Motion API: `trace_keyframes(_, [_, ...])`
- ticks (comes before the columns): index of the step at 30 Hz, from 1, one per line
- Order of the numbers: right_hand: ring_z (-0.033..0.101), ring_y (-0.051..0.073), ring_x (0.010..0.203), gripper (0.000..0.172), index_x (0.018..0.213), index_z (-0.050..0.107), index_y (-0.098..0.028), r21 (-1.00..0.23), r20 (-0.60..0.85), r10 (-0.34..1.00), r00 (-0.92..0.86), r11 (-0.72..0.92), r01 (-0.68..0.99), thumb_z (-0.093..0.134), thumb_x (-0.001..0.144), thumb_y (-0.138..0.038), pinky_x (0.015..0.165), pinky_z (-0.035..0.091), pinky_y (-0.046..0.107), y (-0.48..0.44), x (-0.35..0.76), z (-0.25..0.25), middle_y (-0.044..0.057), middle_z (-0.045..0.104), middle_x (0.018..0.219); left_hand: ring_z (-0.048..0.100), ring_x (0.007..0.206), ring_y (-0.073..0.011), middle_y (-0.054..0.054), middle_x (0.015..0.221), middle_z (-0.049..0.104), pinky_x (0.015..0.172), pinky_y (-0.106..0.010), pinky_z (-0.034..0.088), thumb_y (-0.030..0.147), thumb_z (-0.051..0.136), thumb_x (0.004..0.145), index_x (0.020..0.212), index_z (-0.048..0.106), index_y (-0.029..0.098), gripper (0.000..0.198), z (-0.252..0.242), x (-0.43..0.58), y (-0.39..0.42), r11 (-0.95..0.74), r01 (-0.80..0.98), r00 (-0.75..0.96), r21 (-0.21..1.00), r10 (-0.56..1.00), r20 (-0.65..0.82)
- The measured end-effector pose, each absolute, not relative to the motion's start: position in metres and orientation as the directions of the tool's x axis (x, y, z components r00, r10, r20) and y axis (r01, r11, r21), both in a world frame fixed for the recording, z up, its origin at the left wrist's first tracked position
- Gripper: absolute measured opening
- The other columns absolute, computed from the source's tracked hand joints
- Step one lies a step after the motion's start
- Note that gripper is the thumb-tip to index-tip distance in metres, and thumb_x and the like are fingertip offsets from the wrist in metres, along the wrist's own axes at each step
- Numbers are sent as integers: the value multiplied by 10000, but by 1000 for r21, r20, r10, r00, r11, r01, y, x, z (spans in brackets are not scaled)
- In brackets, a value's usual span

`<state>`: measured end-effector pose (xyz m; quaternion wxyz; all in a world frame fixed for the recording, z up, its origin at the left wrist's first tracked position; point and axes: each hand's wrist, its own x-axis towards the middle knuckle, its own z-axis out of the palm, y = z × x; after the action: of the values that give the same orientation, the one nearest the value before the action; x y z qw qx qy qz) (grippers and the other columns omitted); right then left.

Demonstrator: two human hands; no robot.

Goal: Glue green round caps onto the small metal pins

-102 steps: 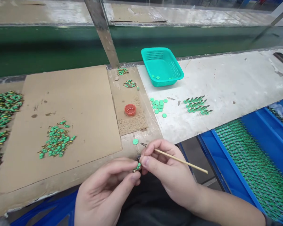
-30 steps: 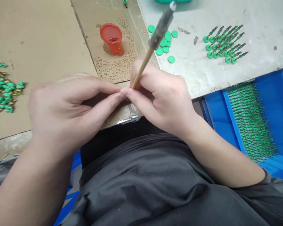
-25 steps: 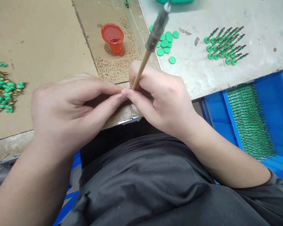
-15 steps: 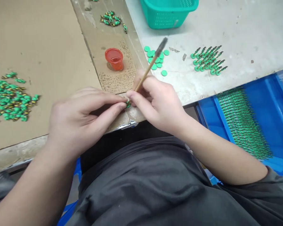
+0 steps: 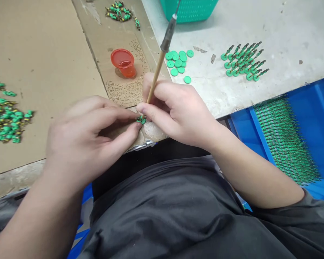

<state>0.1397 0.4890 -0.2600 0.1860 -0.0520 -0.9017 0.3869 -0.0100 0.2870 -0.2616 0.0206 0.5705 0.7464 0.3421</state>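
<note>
Near the table's front edge, my left hand (image 5: 94, 126) pinches a small green figure (image 5: 140, 119) between thumb and forefinger. My right hand (image 5: 175, 108) is closed around a thin wooden-handled brush (image 5: 157, 73). Its dark end points up and away, while its lower end meets the figure; the exact contact is hidden by my fingertips. Beyond my hands stands a small red cup (image 5: 123, 63) with liquid inside. Several flat green discs (image 5: 178, 63) lie to the right of the cup.
Loose green figures (image 5: 8, 118) are heaped on the cardboard at left, with a smaller pile (image 5: 118, 12) at the back. Figures upright on discs (image 5: 243, 61) stand at right. A green basket (image 5: 190, 10) is behind; a blue bin (image 5: 299, 118) below the edge holds rows of figures.
The camera view has shifted slightly. The brush has tipped more upright in my right hand, and the green figure shows more between my fingertips.
</note>
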Motion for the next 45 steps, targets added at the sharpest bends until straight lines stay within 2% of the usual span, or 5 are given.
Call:
trace_keyframes(6, [855,227,1148,422,1009,723,-281,-713,223,213,-951,701,-11,571,1273,-573,1068,719,370,490,138,-258,11,826,1035,742,940,-189,-16,1022,802,848,-346,510,367,789,1124,1083,857,271,124,-261,-12,289,114,836,-332,536,883,331])
trace_keyframes(15, [833,164,1351,259,964,708,-288,-742,333,101,-938,641,-194,664,1215,-239,1205,648,270,486,134,-254,-69,867,1237,750,980,-209,-20,1044,797,873,-359,523,431,736,1161,1041,781,255,218,-261,-12,288,144,849,-340,509,886,316])
trace_keyframes(22, [775,187,1473,287,1469,701,-185,-689,340,10,-940,683,-242,533,1239,-155,1264,618,342,483,135,-258,59,824,1557,733,929,-174,13,999,775,866,-317,539,369,749,1148,1025,780,260,167,-256,-8,292,153,841,-356,520,879,318])
trace_keyframes(29, [831,178,879,286,1037,618,-274,-931,231,553,-801,364,-18,673,1237,-471,845,717,320,477,153,-273,-21,741,925,797,1062,-192,-18,1151,842,998,-350,611,357,700,1187,1193,849,272,172,-252,-8,284,146,837,-339,528,895,290])
trace_keyframes(45, [887,217,764,392,1018,693,-259,-992,98,558,-824,122,-35,828,1113,-614,720,714,320,473,160,-271,34,859,869,715,705,-160,-42,822,816,651,-255,608,750,932,985,890,921,271,489,-210,-9,287,103,249,-595,963,801,69])
